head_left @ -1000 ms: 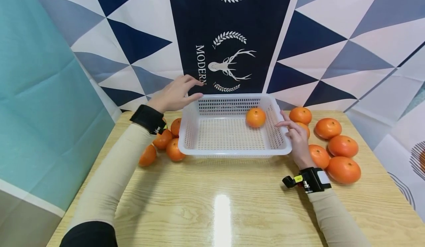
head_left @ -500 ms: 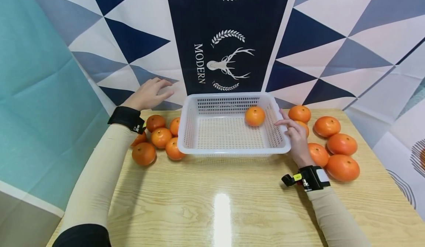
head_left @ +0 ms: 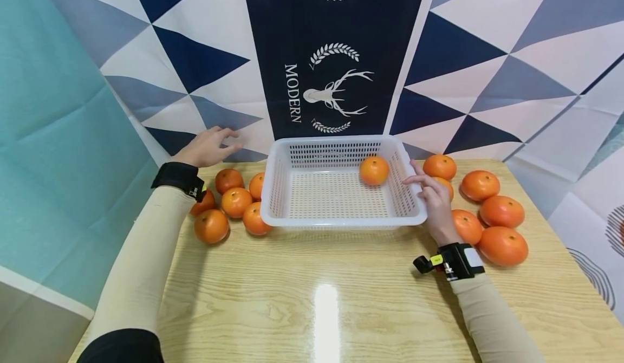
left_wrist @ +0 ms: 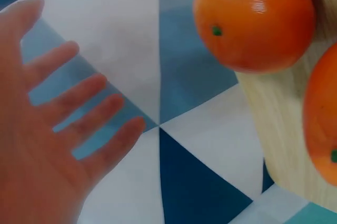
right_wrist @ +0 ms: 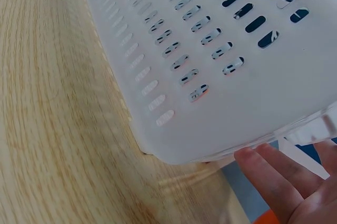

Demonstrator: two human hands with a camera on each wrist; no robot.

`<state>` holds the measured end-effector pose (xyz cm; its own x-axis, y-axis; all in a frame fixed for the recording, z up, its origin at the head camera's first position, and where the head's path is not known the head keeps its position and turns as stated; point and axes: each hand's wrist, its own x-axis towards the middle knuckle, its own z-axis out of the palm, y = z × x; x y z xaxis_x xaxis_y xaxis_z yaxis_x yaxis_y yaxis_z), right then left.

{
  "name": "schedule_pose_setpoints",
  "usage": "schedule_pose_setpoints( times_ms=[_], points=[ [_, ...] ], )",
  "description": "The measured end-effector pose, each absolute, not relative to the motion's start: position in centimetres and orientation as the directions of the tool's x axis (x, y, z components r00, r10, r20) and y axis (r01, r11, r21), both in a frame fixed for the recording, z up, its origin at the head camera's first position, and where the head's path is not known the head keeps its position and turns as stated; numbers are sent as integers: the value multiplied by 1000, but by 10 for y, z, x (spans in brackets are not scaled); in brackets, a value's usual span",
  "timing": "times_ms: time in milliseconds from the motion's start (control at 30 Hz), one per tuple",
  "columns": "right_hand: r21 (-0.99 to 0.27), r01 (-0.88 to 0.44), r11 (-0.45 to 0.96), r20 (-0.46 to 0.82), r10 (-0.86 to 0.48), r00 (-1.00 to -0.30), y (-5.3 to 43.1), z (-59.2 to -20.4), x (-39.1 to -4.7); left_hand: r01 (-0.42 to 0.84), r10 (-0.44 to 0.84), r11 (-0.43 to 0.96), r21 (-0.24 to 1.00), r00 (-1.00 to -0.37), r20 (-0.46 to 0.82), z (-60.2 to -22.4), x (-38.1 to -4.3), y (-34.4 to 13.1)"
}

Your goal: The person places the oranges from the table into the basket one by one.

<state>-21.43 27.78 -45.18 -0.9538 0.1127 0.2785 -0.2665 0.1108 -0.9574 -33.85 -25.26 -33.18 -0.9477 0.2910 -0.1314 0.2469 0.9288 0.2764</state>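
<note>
A white slotted basket (head_left: 292, 218) stands mid-table with one orange (head_left: 374, 170) in its far right corner. My left hand (head_left: 208, 146) hovers open above the table's far left corner, holding nothing, behind a cluster of oranges (head_left: 236, 201). In the left wrist view its spread fingers (left_wrist: 73, 98) are in the air beside an orange (left_wrist: 255, 20). My right hand (head_left: 431, 200) rests with straight fingers against the basket's right rim; the right wrist view shows fingertips (right_wrist: 266, 174) under the rim of the basket wall (right_wrist: 221, 77).
Several more oranges (head_left: 502, 211) lie right of the basket. A patterned cloth backdrop (head_left: 336, 54) rises just behind the wooden table (head_left: 312, 303). A teal panel (head_left: 58, 151) stands at the left.
My left hand has drawn back from the basket's far left corner, moving left toward the table's corner. The oranges it covered now show. The right hand has stayed at the rim.
</note>
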Motion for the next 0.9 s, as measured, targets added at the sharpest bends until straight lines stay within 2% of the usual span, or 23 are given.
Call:
schedule_pose_setpoints(
  times_ms=[333,633,900],
  points=[
    [-960,-268,84,276,98,-956,278,-453,-215,271,333,916,297,-925,-184,-356,-337,-259],
    [-961,-260,90,269,99,-958,279,-452,-215,200,273,946,256,-917,-290,-377,-336,-257],
    [-963,-255,90,263,99,-960,279,-452,-215,209,290,941,265,-903,-317,-385,-338,-259]
  ],
)
